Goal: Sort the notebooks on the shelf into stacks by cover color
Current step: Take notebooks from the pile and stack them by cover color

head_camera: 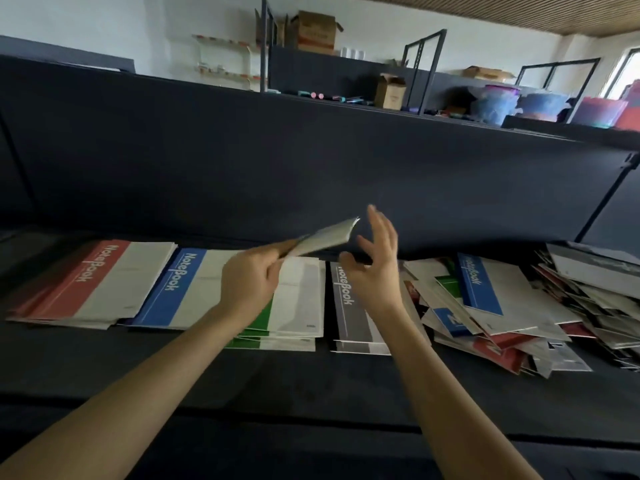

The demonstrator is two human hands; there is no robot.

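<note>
Sorting likely explains it: left hand grips a thin pale paper notebook for placing; right hand hovers spread, empty.

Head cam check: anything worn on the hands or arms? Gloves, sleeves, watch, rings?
Nothing worn shows. The left hand and right hand are ungloved, with no rings visible. The left forearm and right forearm are bare to the frame edge: no sleeve, watch, band or marking in view.
</note>
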